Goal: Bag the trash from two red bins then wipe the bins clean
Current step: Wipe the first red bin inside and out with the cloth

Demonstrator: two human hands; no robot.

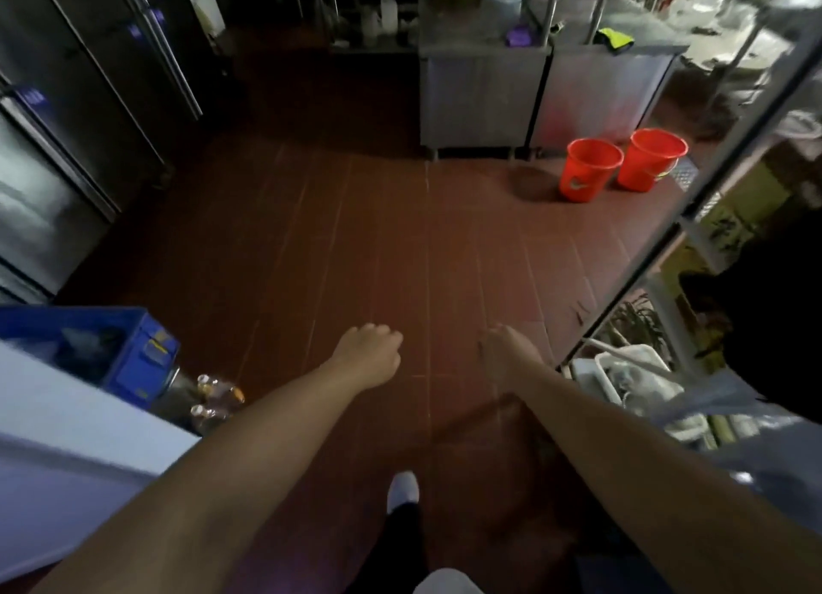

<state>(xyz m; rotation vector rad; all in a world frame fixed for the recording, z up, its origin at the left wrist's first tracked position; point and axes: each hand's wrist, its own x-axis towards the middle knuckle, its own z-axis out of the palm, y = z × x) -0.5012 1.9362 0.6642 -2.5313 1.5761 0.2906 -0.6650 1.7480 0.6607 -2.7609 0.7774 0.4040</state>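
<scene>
Two red bins stand side by side on the brown tile floor at the far right, in front of a steel cabinet: the nearer left bin (589,169) and the right bin (651,159). What they hold cannot be seen from here. Both my arms reach forward over the floor, well short of the bins. My left hand (371,353) has its fingers curled and holds nothing. My right hand (505,349) is blurred, with its fingers hanging down and nothing in them.
Steel fridges (66,126) line the left wall. A blue crate (129,349) and bottles (213,398) sit at the near left beside a white counter (66,438). Steel cabinets (485,91) stand at the back. A metal rack (711,282) with trays runs along the right.
</scene>
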